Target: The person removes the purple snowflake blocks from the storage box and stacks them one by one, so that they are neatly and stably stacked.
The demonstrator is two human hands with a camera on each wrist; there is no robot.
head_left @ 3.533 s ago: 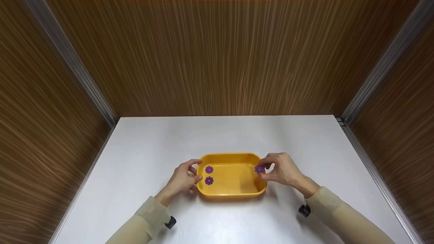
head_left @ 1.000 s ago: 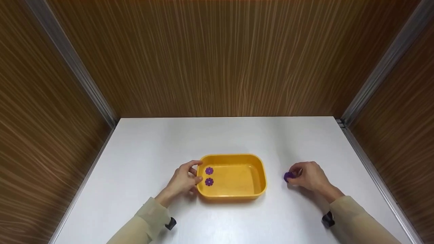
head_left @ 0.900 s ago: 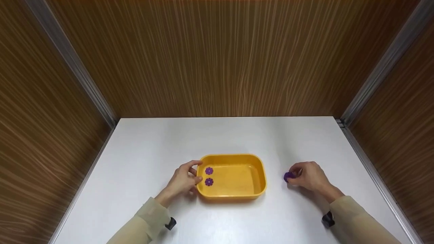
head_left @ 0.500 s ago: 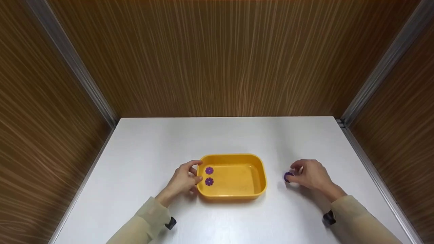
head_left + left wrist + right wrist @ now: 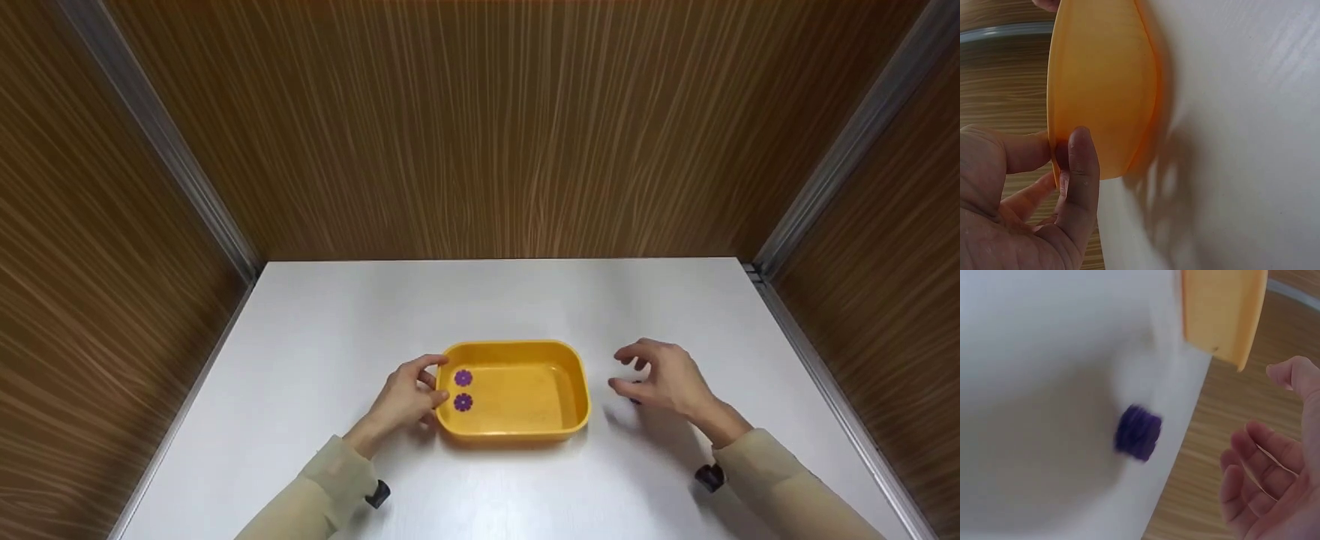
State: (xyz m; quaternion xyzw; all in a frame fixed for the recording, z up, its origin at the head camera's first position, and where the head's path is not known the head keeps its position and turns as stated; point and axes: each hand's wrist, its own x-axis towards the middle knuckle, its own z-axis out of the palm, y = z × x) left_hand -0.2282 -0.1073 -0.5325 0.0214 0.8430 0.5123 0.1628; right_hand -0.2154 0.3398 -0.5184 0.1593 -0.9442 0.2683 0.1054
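My left hand (image 5: 401, 394) grips the left end of a yellow tray (image 5: 514, 433), thumb and fingers on its rim. Inside, at that same end, lie two purple flower-shaped pieces, a rear one (image 5: 463, 378) and a front one (image 5: 463, 403). To the right of the tray, my right hand (image 5: 664, 379) is raised with its fingers spread and nothing between them. Below it a thick purple scalloped piece (image 5: 1138, 433) sits on the table; the head view has it mostly hidden behind the thumb, while the right wrist view shows its ridged side.
A white table (image 5: 337, 315) bears the tray. Wood-grain panels (image 5: 495, 127) rise at the back and on both sides, with metal strips at the corners. A dark band (image 5: 377, 494) sits at the left wrist, another dark band (image 5: 709, 477) at the right.
My right hand carried a purple flower piece from the tray's right end to the table, then let go and lifted slightly leftward. My left hand has stayed on the tray.
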